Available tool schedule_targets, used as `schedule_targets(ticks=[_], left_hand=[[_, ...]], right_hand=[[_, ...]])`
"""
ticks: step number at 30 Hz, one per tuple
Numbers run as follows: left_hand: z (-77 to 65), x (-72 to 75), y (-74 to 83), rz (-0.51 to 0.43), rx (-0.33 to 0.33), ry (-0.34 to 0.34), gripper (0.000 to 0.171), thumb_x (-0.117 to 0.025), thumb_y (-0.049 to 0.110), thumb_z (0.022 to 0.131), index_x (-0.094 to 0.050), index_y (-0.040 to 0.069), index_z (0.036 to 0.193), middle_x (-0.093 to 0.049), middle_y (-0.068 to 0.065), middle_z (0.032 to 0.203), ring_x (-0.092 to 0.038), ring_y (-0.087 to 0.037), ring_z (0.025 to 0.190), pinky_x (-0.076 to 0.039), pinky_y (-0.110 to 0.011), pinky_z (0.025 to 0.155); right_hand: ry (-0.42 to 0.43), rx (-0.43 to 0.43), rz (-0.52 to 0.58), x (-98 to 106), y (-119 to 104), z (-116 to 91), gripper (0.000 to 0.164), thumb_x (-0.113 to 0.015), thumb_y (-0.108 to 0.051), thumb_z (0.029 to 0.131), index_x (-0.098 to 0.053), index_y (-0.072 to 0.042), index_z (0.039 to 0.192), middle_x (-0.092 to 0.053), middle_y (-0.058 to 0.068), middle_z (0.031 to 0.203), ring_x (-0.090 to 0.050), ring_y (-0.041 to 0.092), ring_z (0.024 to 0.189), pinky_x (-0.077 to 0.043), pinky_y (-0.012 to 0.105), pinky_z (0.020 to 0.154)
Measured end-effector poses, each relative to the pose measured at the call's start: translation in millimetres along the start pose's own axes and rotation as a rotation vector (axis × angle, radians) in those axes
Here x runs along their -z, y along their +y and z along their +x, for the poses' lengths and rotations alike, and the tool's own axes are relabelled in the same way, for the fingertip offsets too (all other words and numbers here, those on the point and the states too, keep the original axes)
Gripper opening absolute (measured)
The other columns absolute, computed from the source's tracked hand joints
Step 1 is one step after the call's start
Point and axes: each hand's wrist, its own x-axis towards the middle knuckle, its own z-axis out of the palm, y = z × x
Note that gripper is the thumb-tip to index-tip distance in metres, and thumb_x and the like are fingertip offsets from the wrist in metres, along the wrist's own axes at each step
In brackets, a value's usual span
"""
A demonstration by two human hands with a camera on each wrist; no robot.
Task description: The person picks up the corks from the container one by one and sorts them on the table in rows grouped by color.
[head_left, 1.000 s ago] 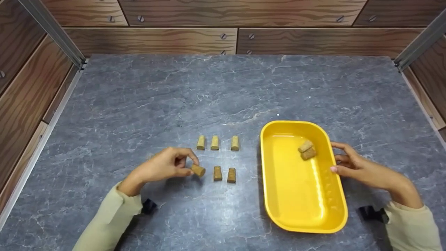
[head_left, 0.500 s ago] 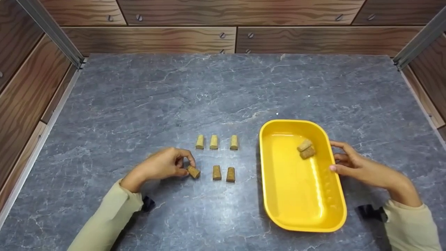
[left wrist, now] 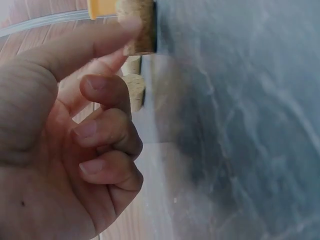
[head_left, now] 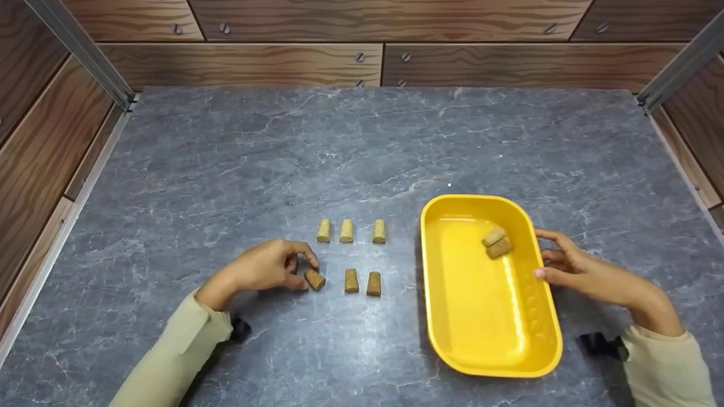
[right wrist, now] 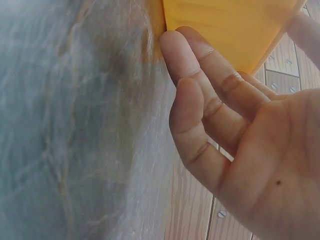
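Observation:
Between the thumb and forefinger of my left hand (head_left: 266,267) is a dark cork (head_left: 314,279), lying tilted at the table surface. The left wrist view shows the thumb against that cork (left wrist: 140,30), the other fingers curled below it. Two more dark corks (head_left: 351,281) lie just to its right. Behind them is a row of three lighter corks (head_left: 346,231). My right hand (head_left: 588,275) holds the right side of a yellow tub (head_left: 452,339), thumb at the rim and fingers along the outer wall. Inside the tub, a light cork (head_left: 494,236) and a darker cork (head_left: 499,247) touch.
The grey marbled table (head_left: 271,158) stretches behind and around the corks. Wood-patterned panels (head_left: 243,65) border it at the back and both sides. Metal posts (head_left: 90,56) rise at the back corners.
My left hand has moved slightly left and down with the dark cork, which has come down to the table beside the other dark corks. The right hand stays on the tub.

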Motion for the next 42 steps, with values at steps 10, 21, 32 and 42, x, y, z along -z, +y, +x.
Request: schedule_targets(ticks=[10,21,32,42], left_hand=[[-5.0,-11.6,7.4,0.246,0.123,0.148,0.044,-0.079,0.058,0.068,-0.063,0.024,0.089,-0.053,0.006,0.068,-0.042,-0.011,0.057,-0.034,-0.029,0.053],[-3.5,-9.4,11.4,0.229,0.052,0.109,0.035,-0.080,0.042,0.074,-0.067,0.020,0.097,-0.056,0.006,0.068,-0.047,-0.010,0.059,-0.036,-0.028,0.055],[-1.7,-3.5,14.5,0.188,0.008,0.033,0.035,-0.078,0.021,0.076,-0.068,0.021,0.110,-0.054,0.005,0.067,-0.045,-0.010,0.059,-0.036,-0.028,0.055],[-1.3,-3.8,13.8,0.142,-0.014,-0.010,0.035,-0.078,0.021,0.077,-0.068,0.022,0.109,-0.051,0.007,0.064,-0.043,-0.008,0.055,-0.036,-0.026,0.053]], right_hand=[[0.001,-0.024,0.003,0,1,-1,0.070,-0.047,-0.018,0.102,0.002,-0.007,0.150,-0.039,0.037,0.141,-0.059,-0.002,0.109,-0.050,0.021,0.087],[-0.022,0.001,0.038,0,3,-1,0.068,-0.045,-0.016,0.103,0.003,-0.007,0.150,-0.038,0.037,0.141,-0.061,0.001,0.109,-0.051,0.021,0.087],[-0.012,-0.016,0.015,0,1,1,0.068,-0.046,-0.018,0.103,0.002,-0.008,0.151,-0.036,0.037,0.143,-0.059,-0.003,0.110,-0.050,0.021,0.087],[-0.011,-0.025,0.009,1,1,0,0.069,-0.046,-0.019,0.103,0.002,-0.008,0.151,-0.037,0.036,0.143,-0.059,-0.002,0.109,-0.051,0.025,0.088]])
